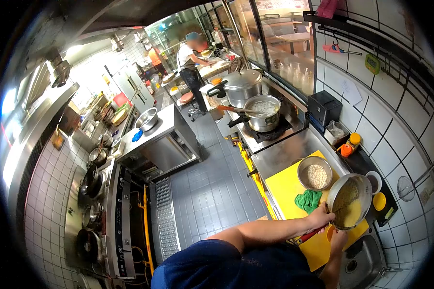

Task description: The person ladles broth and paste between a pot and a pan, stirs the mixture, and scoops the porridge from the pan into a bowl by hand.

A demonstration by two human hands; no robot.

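On the right, my left hand (319, 218) is closed at the near rim of a round metal pan (366, 192), which is tilted and has yellowish mixture (349, 214) inside. A red handle (309, 235) sticks out below that hand; whether it belongs to the pan, I cannot tell. Just under the pan, my right hand (339, 239) has its fingers around a small orange-yellow cup-like piece (330, 233), partly hidden. Beside the pan, a metal bowl (301, 174) of pale grains or beans (317, 176) and a green cloth (307, 201) lie on a yellow board (280, 185).
A sink (371, 248) lies near my right arm. Farther along the counter, an open pot (264, 124) with a ladle-like tool and a lidded pressure cooker (243, 86) stand on the stove. Woks (88, 245) line the opposite range. Another person (190, 67) works at the back.
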